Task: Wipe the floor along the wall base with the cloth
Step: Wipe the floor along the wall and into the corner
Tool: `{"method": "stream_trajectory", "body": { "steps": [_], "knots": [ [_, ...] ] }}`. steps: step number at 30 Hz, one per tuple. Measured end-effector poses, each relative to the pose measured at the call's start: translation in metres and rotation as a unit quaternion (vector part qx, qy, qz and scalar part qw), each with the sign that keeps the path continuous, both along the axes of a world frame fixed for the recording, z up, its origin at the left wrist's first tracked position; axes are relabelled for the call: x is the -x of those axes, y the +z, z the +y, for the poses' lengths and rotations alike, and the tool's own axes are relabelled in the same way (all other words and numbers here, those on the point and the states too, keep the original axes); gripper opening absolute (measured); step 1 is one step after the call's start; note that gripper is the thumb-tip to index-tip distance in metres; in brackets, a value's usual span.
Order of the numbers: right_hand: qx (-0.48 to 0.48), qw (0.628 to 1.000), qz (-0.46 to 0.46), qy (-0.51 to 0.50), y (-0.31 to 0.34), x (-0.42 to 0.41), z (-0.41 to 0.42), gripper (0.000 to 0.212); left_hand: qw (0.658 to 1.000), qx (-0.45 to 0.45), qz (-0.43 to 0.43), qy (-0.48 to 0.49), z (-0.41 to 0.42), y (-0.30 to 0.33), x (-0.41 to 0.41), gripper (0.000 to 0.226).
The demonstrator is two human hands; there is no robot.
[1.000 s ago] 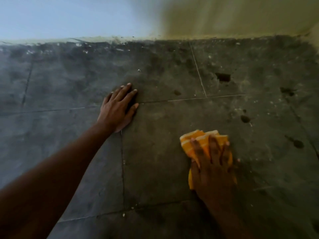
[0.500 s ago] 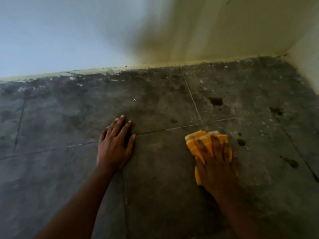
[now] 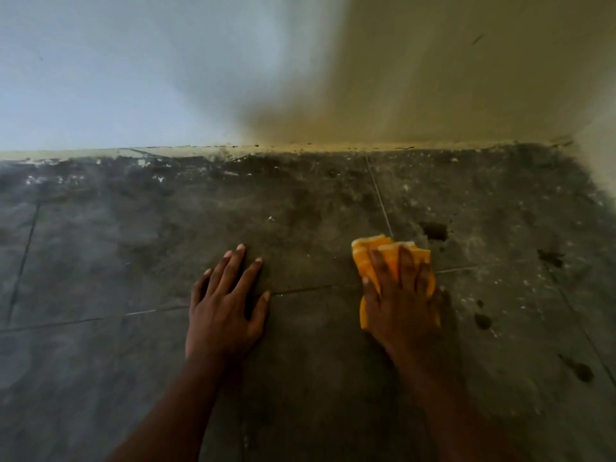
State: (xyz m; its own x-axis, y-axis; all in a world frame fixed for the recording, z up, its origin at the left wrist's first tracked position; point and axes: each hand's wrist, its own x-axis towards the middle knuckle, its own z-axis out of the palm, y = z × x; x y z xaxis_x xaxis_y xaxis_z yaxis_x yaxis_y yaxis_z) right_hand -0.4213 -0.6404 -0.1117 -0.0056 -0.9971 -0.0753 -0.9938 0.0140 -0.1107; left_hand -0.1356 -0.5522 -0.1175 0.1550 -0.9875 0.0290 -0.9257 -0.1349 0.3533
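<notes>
An orange-and-white striped cloth (image 3: 370, 250) lies bunched on the dark tiled floor (image 3: 133, 248), right of centre. My right hand (image 3: 401, 303) presses flat on top of it, fingers spread over the folds, hiding most of the cloth. My left hand (image 3: 226, 305) rests palm-down on the bare floor to the left, fingers apart, holding nothing. The wall base (image 3: 300, 150) runs across the view some way beyond both hands, with pale flecks of dirt along it.
The wall (image 3: 166, 68) rises straight ahead and a second wall (image 3: 600, 145) meets it at the right, forming a corner. Dark stains (image 3: 433, 230) dot the floor just beyond and right of the cloth. Tile joints cross under both hands.
My right hand has pushed the cloth forward across the tile joint, toward the wall. The view has tilted up, showing more wall. My left hand stays planted in place.
</notes>
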Motion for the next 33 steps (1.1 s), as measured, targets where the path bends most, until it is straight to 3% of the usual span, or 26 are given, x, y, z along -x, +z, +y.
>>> {"method": "stream_trajectory", "body": {
  "steps": [2, 4, 7, 11, 14, 16, 18, 20, 22, 25, 27, 29, 31, 33],
  "knots": [
    [0.016, 0.998, -0.038, -0.056, -0.001, -0.045, -0.046, 0.064, 1.000, 0.001, -0.007, 0.005, 0.000, -0.004, -0.001, 0.066],
    [0.018, 0.997, -0.059, -0.035, -0.003, -0.089, -0.074, 0.064, 0.999, 0.006, -0.029, 0.012, -0.002, -0.006, -0.002, 0.065],
    [0.032, 0.996, -0.043, 0.070, -0.004, -0.119, -0.074, 0.058, 0.999, 0.028, -0.038, 0.024, -0.004, -0.011, -0.001, 0.060],
    [0.021, 0.975, -0.009, 0.223, 0.004, -0.078, -0.045, 0.057, 0.999, 0.023, -0.035, 0.022, -0.004, -0.007, -0.003, 0.060],
    [-0.006, 0.994, -0.035, 0.103, 0.007, -0.055, -0.073, 0.058, 0.999, 0.013, -0.030, 0.022, -0.003, -0.004, 0.002, 0.060],
    [-0.017, 0.997, -0.066, -0.021, 0.010, -0.082, -0.115, 0.057, 0.999, 0.013, -0.033, 0.019, -0.002, -0.004, 0.002, 0.059],
    [-0.009, 0.995, -0.087, -0.057, 0.013, -0.124, -0.151, 0.057, 0.999, 0.004, -0.041, 0.019, -0.004, -0.006, 0.000, 0.060],
    [-0.004, 0.997, -0.079, 0.020, 0.011, -0.159, -0.159, 0.057, 0.998, -0.011, -0.056, 0.021, -0.004, -0.005, -0.001, 0.060],
    [0.001, 0.985, -0.045, 0.169, 0.007, -0.168, -0.135, 0.057, 0.998, -0.015, -0.059, 0.023, -0.004, -0.002, 0.000, 0.060],
    [0.034, 0.953, 0.003, 0.300, 0.006, -0.118, -0.088, 0.058, 0.998, -0.011, -0.052, 0.021, -0.004, 0.002, 0.000, 0.059],
    [0.014, 0.969, 0.038, 0.242, 0.007, -0.070, -0.088, 0.059, 0.999, -0.021, -0.044, 0.015, -0.003, 0.003, -0.001, 0.060],
    [-0.020, 0.997, 0.002, 0.079, 0.010, -0.057, -0.121, 0.059, 0.999, -0.026, -0.040, 0.017, -0.005, 0.002, -0.001, 0.060],
    [-0.037, 0.994, -0.064, -0.074, 0.014, -0.097, -0.166, 0.058, 0.998, -0.030, -0.048, 0.018, -0.006, 0.001, 0.000, 0.060],
    [-0.031, 0.993, -0.082, -0.083, 0.016, -0.154, -0.188, 0.058, 0.998, -0.026, -0.057, 0.020, -0.003, -0.003, -0.001, 0.061]
  ]
}}
